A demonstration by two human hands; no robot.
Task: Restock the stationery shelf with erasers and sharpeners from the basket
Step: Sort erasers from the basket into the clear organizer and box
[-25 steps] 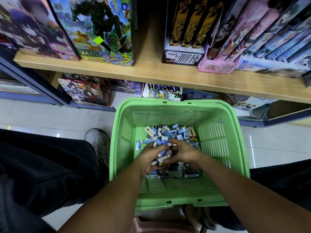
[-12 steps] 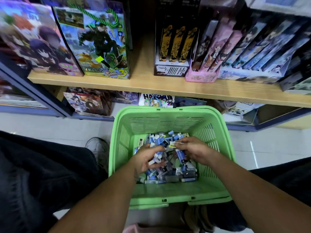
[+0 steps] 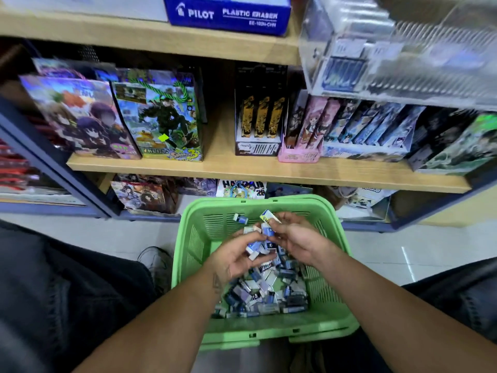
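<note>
Holding both hands over the green basket [image 3: 193, 238], we have small packaged erasers gathered between them. Our left hand [image 3: 234, 258] is palm-up with its fingers [image 3: 243, 239] curled round a few blue-and-white pieces, and our right hand [image 3: 298, 239] pinches more of them at its fingertips, one with a yellow end sticking up just above. One small blue piece [image 3: 240, 218] shows just beyond our hands against the basket's far wall; we cannot tell whether anything touches it. A loose heap of erasers and sharpeners [image 3: 269, 294] lies on the basket floor below our wrists. The basket stands on the pale tiled floor [image 3: 376, 254] right in front of the wooden shelf [image 3: 242, 170], between our dark-trousered legs. On the upper shelf board sits a blue Pilot plastic eraser box [image 3: 228, 16], and to its right a clear display case [image 3: 398, 49].
</note>
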